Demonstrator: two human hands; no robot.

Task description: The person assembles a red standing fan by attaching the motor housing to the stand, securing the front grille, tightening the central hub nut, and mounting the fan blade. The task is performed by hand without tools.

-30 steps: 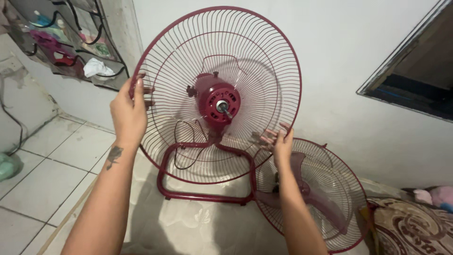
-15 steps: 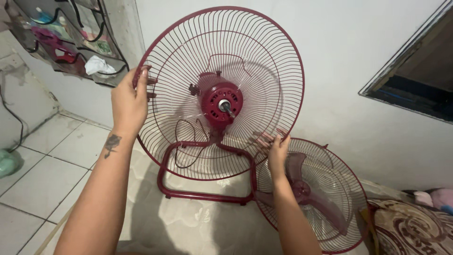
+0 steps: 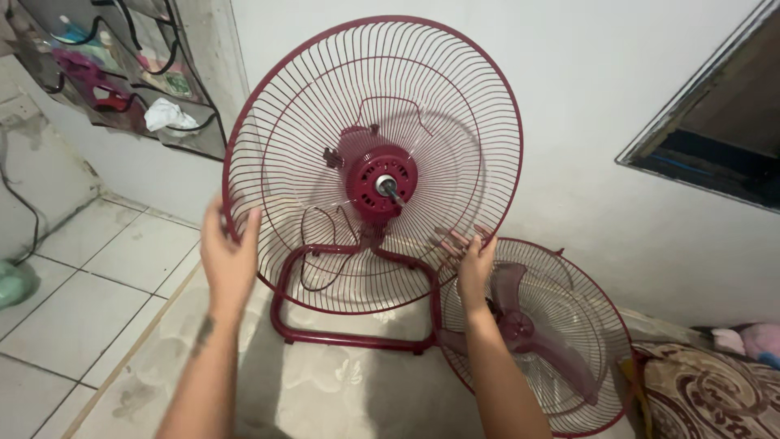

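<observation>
The fan (image 3: 374, 175) stood upright on the floor against the white wall (image 3: 585, 97), its blade off, dark red motor (image 3: 380, 180) and bare shaft facing out. Only the rear grille (image 3: 309, 97) was on it, a big round cage of thin red wires, carried on a red tube stand (image 3: 357, 333).

The left hand (image 3: 229, 258) was at the grille's lower left rim. Fingers spread and loose, the thumb up beside the rim, the fingertips right at the wires; I couldn't tell whether they actually pressed on them. Not closed on anything.

The right hand (image 3: 474, 264) was at the lower right rim. Its fingers (image 3: 460, 241) were hooked in among the wires, curled on the grille's edge, holding it there.

Just behind that hand, the second grille (image 3: 569, 358) leaned against the wall, low and tilted, touching the stand's right corner. The blade (image 3: 520, 325), the same dark red, lay inside it.

A black cord (image 3: 313, 244) looped down behind the wires near the stand's neck.

Up on the left hung a clear pocket organiser (image 3: 106, 73) with small bits in it. Far right on the floor, a patterned rug (image 3: 707, 390). White tiles (image 3: 73, 301) ran off to the left.
</observation>
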